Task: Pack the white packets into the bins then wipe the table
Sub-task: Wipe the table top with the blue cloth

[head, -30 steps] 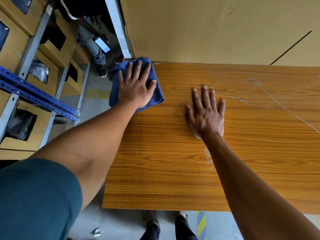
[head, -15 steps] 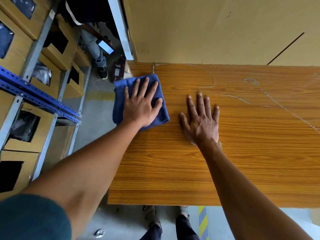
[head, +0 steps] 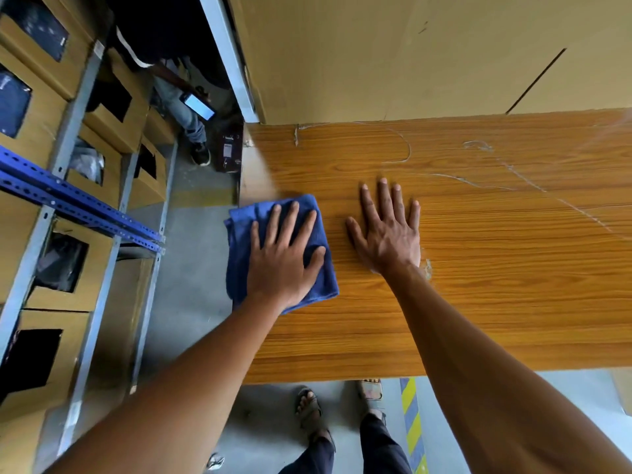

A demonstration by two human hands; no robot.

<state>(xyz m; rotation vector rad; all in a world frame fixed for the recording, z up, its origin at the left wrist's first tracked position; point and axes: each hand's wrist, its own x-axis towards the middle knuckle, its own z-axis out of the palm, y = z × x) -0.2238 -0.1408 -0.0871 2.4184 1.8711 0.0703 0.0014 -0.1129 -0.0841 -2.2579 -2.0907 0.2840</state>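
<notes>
Looks like warehouse/stockroom: slotted metal shelving (head: 78, 206) stacked with cardboard bins (head: 61, 268), bare concrete floor (head: 191, 268), hazard-striped tape (head: 412, 422).

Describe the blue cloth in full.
The cloth is dark blue, soft-looking like terry or microfibre, folded into a rough rectangle with layered edges showing at its left side. It lies flat at the table's left edge, partly overhanging it. The left hand presses it down, fingers spread and straight.
</notes>
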